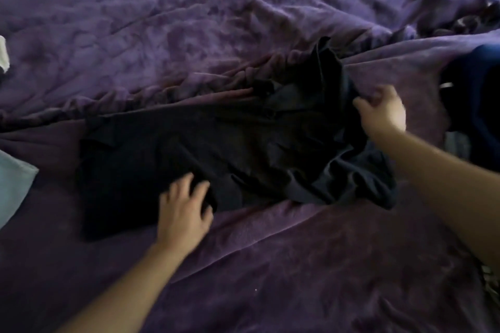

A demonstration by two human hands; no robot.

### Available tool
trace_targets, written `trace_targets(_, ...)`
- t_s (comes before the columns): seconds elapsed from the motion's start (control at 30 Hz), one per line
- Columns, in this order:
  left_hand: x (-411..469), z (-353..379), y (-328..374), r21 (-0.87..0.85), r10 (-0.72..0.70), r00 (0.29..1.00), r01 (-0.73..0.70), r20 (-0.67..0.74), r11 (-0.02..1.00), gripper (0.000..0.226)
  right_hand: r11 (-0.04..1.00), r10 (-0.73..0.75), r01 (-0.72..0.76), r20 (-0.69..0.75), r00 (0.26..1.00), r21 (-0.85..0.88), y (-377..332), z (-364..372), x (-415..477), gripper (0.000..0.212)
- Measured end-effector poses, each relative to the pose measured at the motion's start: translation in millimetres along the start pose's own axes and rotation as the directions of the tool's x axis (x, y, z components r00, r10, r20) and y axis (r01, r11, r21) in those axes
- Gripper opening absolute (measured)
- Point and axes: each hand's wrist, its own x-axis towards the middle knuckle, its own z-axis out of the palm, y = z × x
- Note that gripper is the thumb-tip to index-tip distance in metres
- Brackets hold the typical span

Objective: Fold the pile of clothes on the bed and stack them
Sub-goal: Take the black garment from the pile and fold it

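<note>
Curled round the bunched shoulder edge of the dark polo shirt (189, 143), the right hand (381, 113) grips cloth. Left hand (184, 211) lies flat, fingers spread, pressing near the hem end. Shirt lies across the purple bedspread (189, 35), collar twd the right. To fold well: pin w/ 1 hand, tug the rumpled end taut, smooth first. Fabric thin, matte, limp; bedspread plush, wrinkled.

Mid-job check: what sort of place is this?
Most likely a bedroom: a rumpled purple bedspread fills the view, a dark shirt lies spread on it, and more clothes sit at the right edge.
</note>
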Motion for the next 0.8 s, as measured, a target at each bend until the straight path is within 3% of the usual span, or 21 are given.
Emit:
trace_targets(0.1,-14,27,30,0.102,-0.02,0.981,0.001,0.192,0.995,0.07,0.994,0.094,-0.092,0.052,0.994,-0.055,50,8,-39,0.076)
trace_targets(0.17,-4,31,32,0.145,-0.08,0.978,0.053,0.192,0.988,0.058,0.99,0.126,-0.113,0.149,0.981,-0.088,68,11,-55,0.077)
trace_targets(0.27,16,14,30,0.077,-0.033,0.995,0.026,0.091,0.997,0.023,0.977,0.125,-0.172,0.322,0.939,0.123,78,6,-50,0.043)
trace_targets(0.33,21,0,26,0.015,0.052,0.997,-0.053,0.052,0.998,0.018,0.962,0.103,-0.159,0.242,0.965,0.222,83,-9,-33,0.023)
trace_targets(0.4,14,-13,29,0.01,0.179,0.981,-0.18,0.079,0.984,0.022,0.939,0.145,-0.194,0.182,0.972,0.285,95,-25,-18,0.02)
trace_targets(0.47,-2,-12,37,0.016,0.278,0.929,-0.29,0.245,0.957,0.022,0.945,0.221,-0.258,0.192,0.956,0.2,111,-37,-14,0.023)
trace_targets(0.57,-17,4,45,0.037,0.162,0.804,-0.223,0.572,0.974,0.033,0.966,0.257,-0.249,0.241,0.936,-0.065,122,-50,-14,0.037)
trace_targets(0.6,-16,7,48,0.024,0.132,0.797,-0.181,0.589,0.983,0.036,0.967,0.225,-0.188,0.231,0.947,-0.169,118,-53,-14,0.044)
trace_targets(0.7,-5,9,58,-0.097,0.121,0.892,-0.087,0.436,0.991,0.032,0.921,-0.027,0.068,0.111,0.993,-0.383,87,-59,-8,0.056)
trace_targets(0.8,20,0,77,-0.32,0.065,0.973,0.01,0.223,0.948,0.022,0.954,-0.194,0.194,0.023,0.981,-0.227,35,-51,2,0.049)
